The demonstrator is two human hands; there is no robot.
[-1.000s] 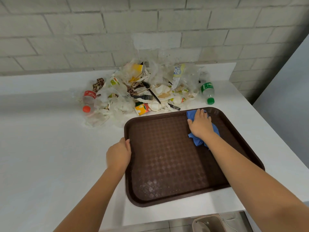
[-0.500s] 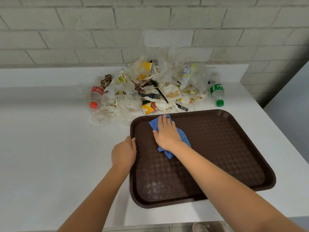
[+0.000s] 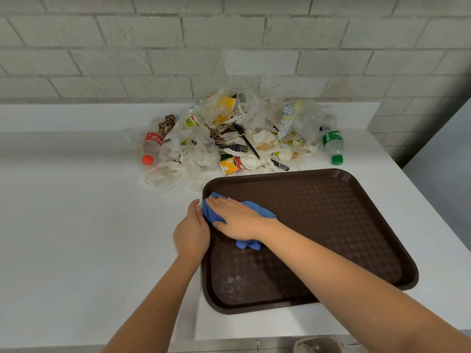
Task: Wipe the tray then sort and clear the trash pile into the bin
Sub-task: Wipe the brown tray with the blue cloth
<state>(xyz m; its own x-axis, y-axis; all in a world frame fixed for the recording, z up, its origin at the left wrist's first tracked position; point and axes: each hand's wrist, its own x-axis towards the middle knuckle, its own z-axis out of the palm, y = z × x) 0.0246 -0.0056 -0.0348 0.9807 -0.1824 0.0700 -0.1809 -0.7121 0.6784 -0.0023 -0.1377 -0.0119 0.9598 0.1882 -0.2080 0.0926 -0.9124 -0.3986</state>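
Under brick wall (image 3: 229,47), white counter (image 3: 76,238) with tray (image 3: 331,225)

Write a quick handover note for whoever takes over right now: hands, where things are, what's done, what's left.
Left hand holds the left rim of the tray, steadying it.
Right hand presses flat on the blue cloth at the tray's far left.
Trash pile sits on the counter behind the tray, with a red-capped bottle at its left and a green-capped bottle at its right.
Done: nothing finished; pale smudges show at the tray's near left.
Left: finish wiping, then sort the pile into the bin; a grey rim at the bottom edge may be it.
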